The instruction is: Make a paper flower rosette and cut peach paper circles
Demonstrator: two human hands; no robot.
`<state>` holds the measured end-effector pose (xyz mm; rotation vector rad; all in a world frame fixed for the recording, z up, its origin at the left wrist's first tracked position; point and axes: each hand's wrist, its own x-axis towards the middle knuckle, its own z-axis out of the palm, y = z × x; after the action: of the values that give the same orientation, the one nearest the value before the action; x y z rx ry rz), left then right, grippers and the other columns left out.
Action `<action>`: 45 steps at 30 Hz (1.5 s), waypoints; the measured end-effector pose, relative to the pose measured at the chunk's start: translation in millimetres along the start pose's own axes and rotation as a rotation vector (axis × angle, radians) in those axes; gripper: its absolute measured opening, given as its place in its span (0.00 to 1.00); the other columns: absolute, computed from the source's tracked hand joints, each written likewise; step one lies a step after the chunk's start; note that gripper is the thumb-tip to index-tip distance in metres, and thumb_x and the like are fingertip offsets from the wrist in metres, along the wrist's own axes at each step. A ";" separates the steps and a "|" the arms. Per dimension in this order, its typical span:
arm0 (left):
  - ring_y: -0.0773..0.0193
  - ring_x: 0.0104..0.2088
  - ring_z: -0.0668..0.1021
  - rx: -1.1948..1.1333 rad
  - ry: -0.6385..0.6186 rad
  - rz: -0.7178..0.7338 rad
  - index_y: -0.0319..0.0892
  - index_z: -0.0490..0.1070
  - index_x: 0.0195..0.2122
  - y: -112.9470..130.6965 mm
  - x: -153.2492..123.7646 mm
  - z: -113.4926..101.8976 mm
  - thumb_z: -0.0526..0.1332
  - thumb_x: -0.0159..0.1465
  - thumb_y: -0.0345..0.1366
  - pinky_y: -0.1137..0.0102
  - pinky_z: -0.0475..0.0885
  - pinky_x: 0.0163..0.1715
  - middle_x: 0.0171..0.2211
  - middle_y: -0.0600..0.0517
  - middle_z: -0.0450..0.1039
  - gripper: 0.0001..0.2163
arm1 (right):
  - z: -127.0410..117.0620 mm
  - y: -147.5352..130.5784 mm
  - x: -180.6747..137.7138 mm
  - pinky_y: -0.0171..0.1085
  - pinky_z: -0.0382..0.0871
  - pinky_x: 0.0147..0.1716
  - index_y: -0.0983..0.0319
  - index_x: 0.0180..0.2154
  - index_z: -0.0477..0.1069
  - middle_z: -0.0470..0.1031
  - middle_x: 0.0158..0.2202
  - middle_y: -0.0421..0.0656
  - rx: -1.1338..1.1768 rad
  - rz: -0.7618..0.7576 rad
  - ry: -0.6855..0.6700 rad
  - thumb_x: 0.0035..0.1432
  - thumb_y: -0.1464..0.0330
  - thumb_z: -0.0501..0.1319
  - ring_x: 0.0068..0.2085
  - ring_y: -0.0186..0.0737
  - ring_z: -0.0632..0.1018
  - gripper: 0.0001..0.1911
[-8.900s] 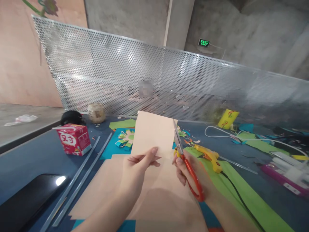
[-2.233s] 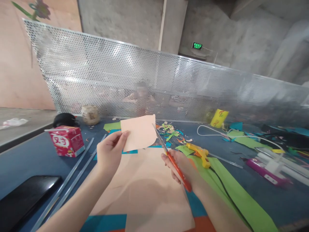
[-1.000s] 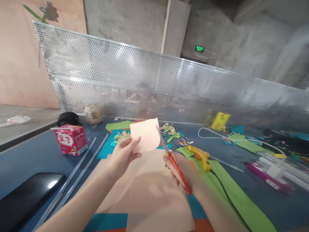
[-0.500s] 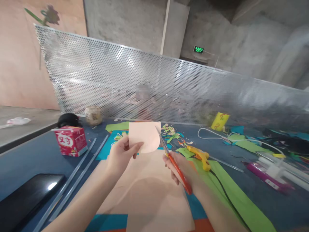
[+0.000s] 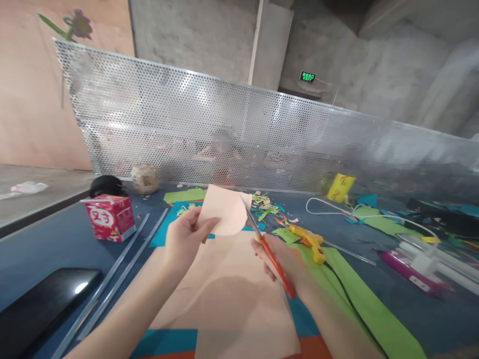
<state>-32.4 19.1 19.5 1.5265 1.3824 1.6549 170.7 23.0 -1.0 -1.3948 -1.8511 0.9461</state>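
Note:
My left hand (image 5: 190, 232) pinches the lower left edge of a pale pink paper piece (image 5: 226, 209), thumb on top. The piece has a rounded lower right edge. Wrapped round the orange handles of a pair of scissors (image 5: 275, 259) is my right hand (image 5: 279, 257). The metal blades reach up over the paper's right side, at the curved cut. Below both hands lie larger pale pink sheets (image 5: 224, 279) on blue and orange paper.
A yellow glue gun (image 5: 309, 242) lies on green paper (image 5: 359, 274) at right. Paper scraps (image 5: 265, 207) are scattered behind my hands. To the left are a red box (image 5: 110, 218), clear glue sticks (image 5: 123, 264) and a phone (image 5: 48, 304). A perforated metal screen (image 5: 179, 114) stands behind.
The pink paper has turned clockwise in my left hand, so its top edge now slants down to the right. The scissors stay in nearly the same place at its right edge.

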 end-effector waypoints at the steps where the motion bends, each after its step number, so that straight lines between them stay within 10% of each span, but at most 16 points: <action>1: 0.71 0.15 0.63 0.027 -0.007 0.007 0.40 0.71 0.32 -0.5 -0.8 0.3 0.63 0.52 0.40 0.74 0.57 0.19 0.13 0.60 0.61 0.10 | -0.6 -1.0 -0.3 0.30 0.54 0.13 0.60 0.26 0.57 0.63 0.25 0.37 -0.001 0.002 -0.010 0.54 0.51 0.53 0.14 0.26 0.63 0.19; 28: 0.70 0.17 0.65 0.141 0.150 0.034 0.42 0.74 0.33 7.1 -6.3 0.1 0.63 0.52 0.39 0.74 0.61 0.19 0.17 0.58 0.65 0.09 | 0.1 -5.4 0.1 0.26 0.55 0.07 0.59 0.26 0.55 0.58 0.19 0.31 0.192 0.148 -0.093 0.50 0.48 0.56 0.11 0.23 0.61 0.22; 36: 0.69 0.20 0.71 -0.320 0.243 -0.131 0.40 0.72 0.38 6.8 5.1 -2.4 0.64 0.52 0.40 0.74 0.68 0.19 0.21 0.56 0.71 0.14 | 1.1 -12.5 -4.3 0.28 0.52 0.05 0.59 0.24 0.55 0.55 0.15 0.30 0.123 0.203 -0.092 0.52 0.49 0.55 0.08 0.25 0.59 0.21; 45: 0.71 0.24 0.75 -0.589 -0.106 -0.498 0.39 0.67 0.39 -4.8 -7.4 13.8 0.70 0.45 0.33 0.76 0.71 0.23 0.29 0.51 0.75 0.20 | 1.9 -11.3 -3.6 0.27 0.53 0.06 0.59 0.25 0.55 0.57 0.18 0.31 0.283 0.188 -0.077 0.53 0.52 0.55 0.09 0.24 0.59 0.19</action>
<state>-19.0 19.0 10.0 0.8365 0.9843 1.4546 164.1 17.1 7.2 -1.3885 -1.5837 1.3167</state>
